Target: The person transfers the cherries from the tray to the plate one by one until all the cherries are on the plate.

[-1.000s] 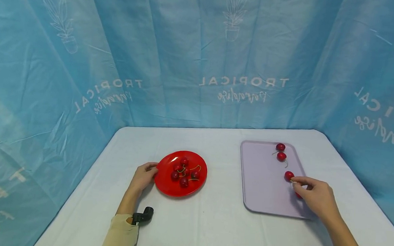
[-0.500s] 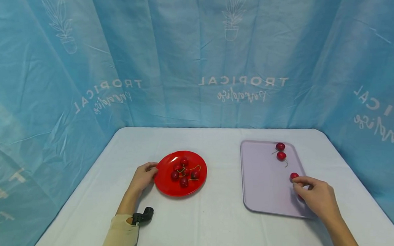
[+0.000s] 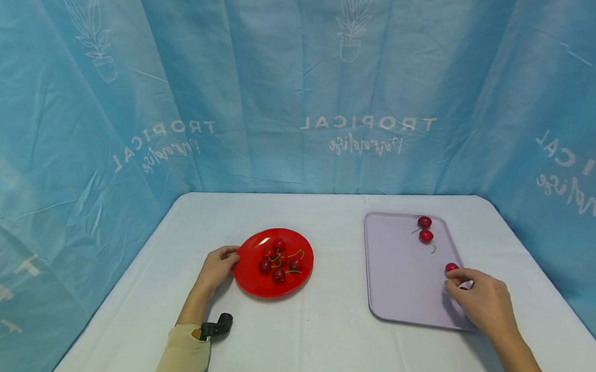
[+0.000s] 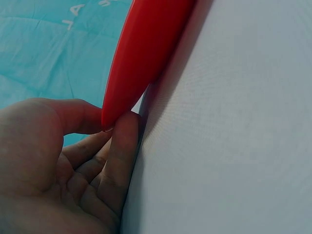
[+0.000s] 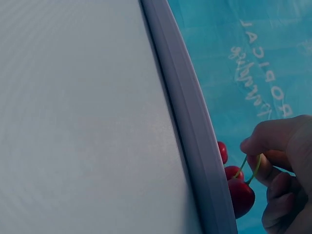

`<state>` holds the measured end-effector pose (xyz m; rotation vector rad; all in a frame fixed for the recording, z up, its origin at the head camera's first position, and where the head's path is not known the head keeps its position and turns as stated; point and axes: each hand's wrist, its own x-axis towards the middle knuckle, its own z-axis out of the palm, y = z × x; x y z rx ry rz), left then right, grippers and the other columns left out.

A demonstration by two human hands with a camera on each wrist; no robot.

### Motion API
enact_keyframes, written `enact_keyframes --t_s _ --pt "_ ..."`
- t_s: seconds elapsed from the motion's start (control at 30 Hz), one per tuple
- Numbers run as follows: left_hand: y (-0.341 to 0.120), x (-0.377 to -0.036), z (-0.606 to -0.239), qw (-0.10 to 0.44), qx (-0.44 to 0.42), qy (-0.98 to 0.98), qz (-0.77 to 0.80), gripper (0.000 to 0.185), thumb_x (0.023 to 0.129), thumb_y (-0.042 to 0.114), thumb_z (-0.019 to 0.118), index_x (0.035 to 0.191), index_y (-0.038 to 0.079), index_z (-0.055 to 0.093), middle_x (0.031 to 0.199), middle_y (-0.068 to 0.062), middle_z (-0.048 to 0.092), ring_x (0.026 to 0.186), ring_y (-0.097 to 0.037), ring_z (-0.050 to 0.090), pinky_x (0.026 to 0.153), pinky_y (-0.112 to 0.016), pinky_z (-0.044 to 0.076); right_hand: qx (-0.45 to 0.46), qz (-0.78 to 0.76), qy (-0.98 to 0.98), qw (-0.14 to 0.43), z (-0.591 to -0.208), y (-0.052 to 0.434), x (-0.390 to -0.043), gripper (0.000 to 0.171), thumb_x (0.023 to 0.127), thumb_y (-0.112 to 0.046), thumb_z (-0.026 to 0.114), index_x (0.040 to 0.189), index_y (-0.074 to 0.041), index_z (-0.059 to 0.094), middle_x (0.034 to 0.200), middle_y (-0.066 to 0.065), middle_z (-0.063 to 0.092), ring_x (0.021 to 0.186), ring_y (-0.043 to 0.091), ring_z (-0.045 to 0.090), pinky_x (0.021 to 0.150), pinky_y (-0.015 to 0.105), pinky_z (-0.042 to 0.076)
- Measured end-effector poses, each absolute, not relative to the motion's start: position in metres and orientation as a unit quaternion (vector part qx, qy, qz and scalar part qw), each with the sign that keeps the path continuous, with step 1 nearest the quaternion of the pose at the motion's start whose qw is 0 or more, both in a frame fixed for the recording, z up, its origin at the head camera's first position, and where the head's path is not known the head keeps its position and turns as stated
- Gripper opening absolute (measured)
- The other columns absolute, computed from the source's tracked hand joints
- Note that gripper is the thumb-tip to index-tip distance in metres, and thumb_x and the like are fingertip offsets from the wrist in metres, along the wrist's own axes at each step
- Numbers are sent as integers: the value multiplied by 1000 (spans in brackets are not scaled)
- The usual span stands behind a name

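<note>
My left hand (image 3: 218,265) pinches the near left rim of a red plate (image 3: 250,278) between thumb and fingers (image 4: 122,141); the plate's edge (image 4: 141,58) is lifted slightly off the cloth. Several dark red cherries (image 3: 278,262) lie on the plate. My right hand (image 3: 456,276) is over the right side of a lilac tray (image 3: 400,279). Its fingertips (image 5: 256,146) pinch thin green stems with cherries (image 5: 240,194) hanging from them. One of these cherries (image 3: 451,267) shows beside the fingers. Two more cherries (image 3: 424,229) lie at the tray's far end.
Plate and tray sit on a white tablecloth (image 3: 318,337). A blue curtain (image 3: 305,83) printed with plants and lettering hangs close behind and to both sides. The tray's raised rim (image 5: 195,131) runs right beside my right hand.
My right hand has drawn the pinched cherries a little to the right, toward the tray's right rim. The left hand and the plate have stayed put.
</note>
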<state>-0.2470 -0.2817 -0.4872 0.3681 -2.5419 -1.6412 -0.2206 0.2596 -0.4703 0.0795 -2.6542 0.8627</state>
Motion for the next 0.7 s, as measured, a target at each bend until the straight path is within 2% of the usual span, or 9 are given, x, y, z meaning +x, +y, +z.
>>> enact_keyframes --t_s 0.2,0.37,0.7 --pt "-283 -246 -488 45 122 -831 -541 34 95 17 52 124 2 60 116 -16 62 94 -25 61 76 -32 55 17 325 -929 175 -466 255 -218 22 86 -19 67 100 -2 72 77 6 65 57 20 46 43 27 36" --pt "-283 -247 -489 45 120 -829 -544 34 95 17 52 124 2 60 115 -16 62 93 -25 61 74 -32 55 3 341 -923 178 -465 254 -218 23 86 -21 69 100 -4 72 79 7 66 66 22 46 47 26 39" --pt "-284 -247 -488 39 120 -827 -548 33 95 18 53 124 3 60 116 -15 62 94 -25 61 76 -32 55 2 383 -910 159 -467 252 -219 34 89 -35 67 105 -5 72 94 13 69 84 21 46 58 22 42"
